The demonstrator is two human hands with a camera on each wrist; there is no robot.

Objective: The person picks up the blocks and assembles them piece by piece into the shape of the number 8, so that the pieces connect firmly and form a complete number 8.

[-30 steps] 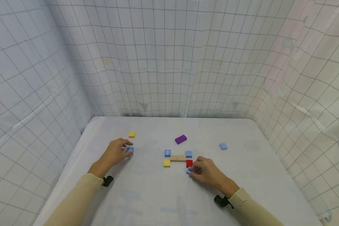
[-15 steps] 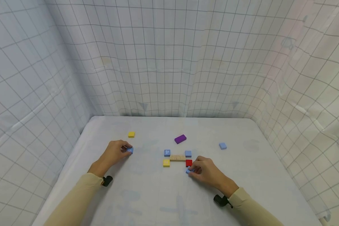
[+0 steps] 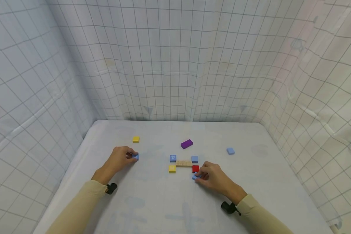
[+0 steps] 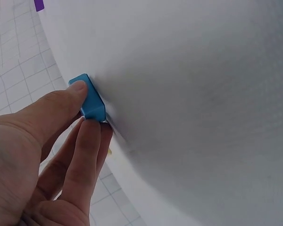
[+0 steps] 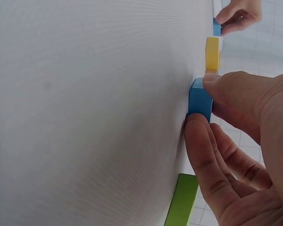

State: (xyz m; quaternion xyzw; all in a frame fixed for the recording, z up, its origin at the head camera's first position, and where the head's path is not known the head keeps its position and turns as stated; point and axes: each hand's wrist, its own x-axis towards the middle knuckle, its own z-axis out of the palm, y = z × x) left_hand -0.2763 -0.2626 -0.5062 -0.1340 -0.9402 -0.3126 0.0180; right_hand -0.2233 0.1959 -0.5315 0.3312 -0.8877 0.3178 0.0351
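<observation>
My left hand (image 3: 119, 161) pinches a small blue block (image 4: 92, 100) between thumb and fingers, low over the white tabletop at the left. With thumb and fingertips, my right hand (image 3: 216, 178) pinches another blue block (image 5: 200, 98) just in front of a red block (image 3: 195, 168). Beside the red one lies a flat wooden piece (image 3: 184, 163) with markings. Around its other corners sit a yellow block (image 3: 172, 169), a blue block marked 4 (image 3: 173, 158) and a plain blue block (image 3: 194, 159). Part of the right-hand block is hidden by the fingers.
A purple oblong block (image 3: 187, 144) lies behind the wooden piece. A yellow block (image 3: 136, 139) sits at the back left and a blue block (image 3: 230, 151) to the right. In the right wrist view, a green block (image 5: 181, 200) lies near my fingers. Gridded curtains (image 3: 178, 65) surround the table.
My left hand's fingers have closed from apart onto the blue block, which has since shifted slightly to the right. My right hand keeps its pinch and place.
</observation>
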